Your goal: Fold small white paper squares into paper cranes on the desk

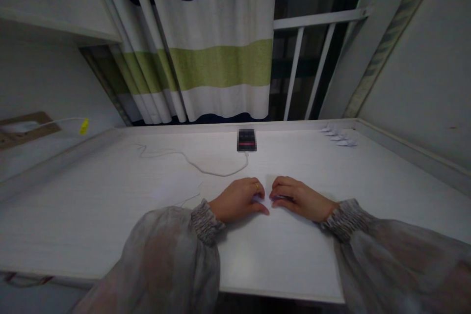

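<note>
My left hand point(241, 198) and my right hand point(296, 197) face each other over the middle of the white desk, a small gap between their fingertips. Between them is a small piece of white paper point(262, 200), mostly covered by my fingers. The left fingers and thumb close on its left side, and a ring shows on that hand. On the right side, my other fingers and thumb pinch its edge. The paper's exact shape is hidden. Flat on the desk, left of my left hand, are pale white paper sheets point(172, 189).
A dark device point(246, 140) stands at the back of the desk point(91, 216), joined to a white cable point(217, 174) that runs left. Several small folded white paper pieces point(338, 137) lie in a row at the back right. Behind hangs a striped curtain point(221, 64).
</note>
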`<state>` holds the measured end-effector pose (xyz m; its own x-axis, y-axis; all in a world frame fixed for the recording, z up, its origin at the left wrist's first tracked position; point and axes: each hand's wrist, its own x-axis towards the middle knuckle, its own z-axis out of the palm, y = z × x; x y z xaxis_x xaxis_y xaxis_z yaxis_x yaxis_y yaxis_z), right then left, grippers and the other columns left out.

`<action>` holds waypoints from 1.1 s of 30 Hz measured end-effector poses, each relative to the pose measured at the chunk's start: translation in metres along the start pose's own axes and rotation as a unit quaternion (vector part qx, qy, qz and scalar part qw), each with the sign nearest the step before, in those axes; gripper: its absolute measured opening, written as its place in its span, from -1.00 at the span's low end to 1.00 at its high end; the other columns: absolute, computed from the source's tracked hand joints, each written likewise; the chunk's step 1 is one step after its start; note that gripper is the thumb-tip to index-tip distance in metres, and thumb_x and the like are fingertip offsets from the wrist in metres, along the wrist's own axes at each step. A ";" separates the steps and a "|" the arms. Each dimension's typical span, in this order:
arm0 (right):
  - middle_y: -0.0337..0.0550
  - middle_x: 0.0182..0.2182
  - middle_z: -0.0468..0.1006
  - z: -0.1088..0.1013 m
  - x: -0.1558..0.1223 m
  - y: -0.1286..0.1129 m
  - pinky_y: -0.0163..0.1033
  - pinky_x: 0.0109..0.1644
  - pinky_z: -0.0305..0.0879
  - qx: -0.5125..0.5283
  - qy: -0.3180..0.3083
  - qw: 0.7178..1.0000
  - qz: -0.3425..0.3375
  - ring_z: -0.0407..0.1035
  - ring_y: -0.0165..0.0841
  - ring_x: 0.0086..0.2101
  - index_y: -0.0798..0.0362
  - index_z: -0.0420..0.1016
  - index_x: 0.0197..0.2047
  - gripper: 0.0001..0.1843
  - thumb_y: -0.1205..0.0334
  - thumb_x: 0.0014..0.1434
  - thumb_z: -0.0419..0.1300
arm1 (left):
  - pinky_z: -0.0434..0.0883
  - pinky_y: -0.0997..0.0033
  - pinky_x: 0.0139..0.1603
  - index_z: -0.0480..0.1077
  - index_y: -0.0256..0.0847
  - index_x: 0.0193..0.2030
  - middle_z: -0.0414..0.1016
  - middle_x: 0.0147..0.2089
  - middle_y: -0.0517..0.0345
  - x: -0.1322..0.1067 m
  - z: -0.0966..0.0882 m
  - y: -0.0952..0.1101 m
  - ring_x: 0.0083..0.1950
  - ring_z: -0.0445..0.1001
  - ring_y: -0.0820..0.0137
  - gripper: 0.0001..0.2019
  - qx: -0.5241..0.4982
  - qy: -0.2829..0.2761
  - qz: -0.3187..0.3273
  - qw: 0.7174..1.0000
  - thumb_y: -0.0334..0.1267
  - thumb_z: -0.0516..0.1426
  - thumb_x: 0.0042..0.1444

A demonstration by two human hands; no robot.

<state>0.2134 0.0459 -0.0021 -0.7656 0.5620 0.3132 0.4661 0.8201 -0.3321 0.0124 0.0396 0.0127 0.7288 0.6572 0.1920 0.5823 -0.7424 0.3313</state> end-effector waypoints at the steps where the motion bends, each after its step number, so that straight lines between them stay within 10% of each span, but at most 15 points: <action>1: -0.08 -0.34 0.37 0.000 0.000 0.000 -0.22 -0.17 0.25 0.001 0.000 1.000 -0.004 0.26 -0.36 -0.29 0.11 0.43 -0.30 -0.81 0.22 0.14 0.03 | 0.26 0.48 -0.26 0.36 -0.28 -0.33 0.38 -0.31 0.13 0.000 0.000 0.001 -0.28 0.33 0.43 -0.70 0.004 -0.001 0.001 1.000 -0.05 0.13 -0.06; 13: -0.09 -0.35 0.36 -0.001 0.003 -0.002 -0.23 -0.16 0.23 0.043 -0.007 0.999 -0.018 0.23 -0.37 -0.29 0.13 0.35 -0.35 -0.86 0.33 0.15 -0.01 | 0.26 0.48 -0.24 0.35 -0.29 -0.31 0.40 -0.31 0.12 0.001 0.001 0.004 -0.29 0.33 0.45 -0.84 0.047 -0.010 0.014 0.999 -0.35 -0.03 0.07; 23: -0.12 -0.38 0.35 -0.002 0.004 -0.002 -0.27 -0.22 0.22 0.060 -0.020 0.998 -0.009 0.24 -0.39 -0.32 0.13 0.35 -0.39 -0.89 0.30 0.12 0.05 | 0.26 0.44 -0.28 0.32 -0.25 -0.28 0.39 -0.29 0.13 -0.003 0.001 0.008 -0.27 0.34 0.38 -0.63 0.067 -0.003 0.025 0.997 0.03 0.11 -0.09; 33: -0.14 -0.42 0.35 0.000 0.008 -0.003 -0.27 -0.26 0.22 0.046 -0.002 0.999 0.003 0.22 -0.39 -0.37 0.13 0.32 -0.40 -0.86 0.32 0.15 -0.01 | 0.26 0.43 -0.30 0.36 -0.27 -0.32 0.40 -0.31 0.11 0.001 -0.001 0.015 -0.30 0.35 0.40 -0.81 0.096 -0.018 -0.006 0.995 -0.18 0.06 0.04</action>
<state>0.2062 0.0481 0.0014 -0.7647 0.5662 0.3078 0.4276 0.8031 -0.4150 0.0215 0.0291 0.0186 0.7326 0.6630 0.1542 0.6459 -0.7486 0.1500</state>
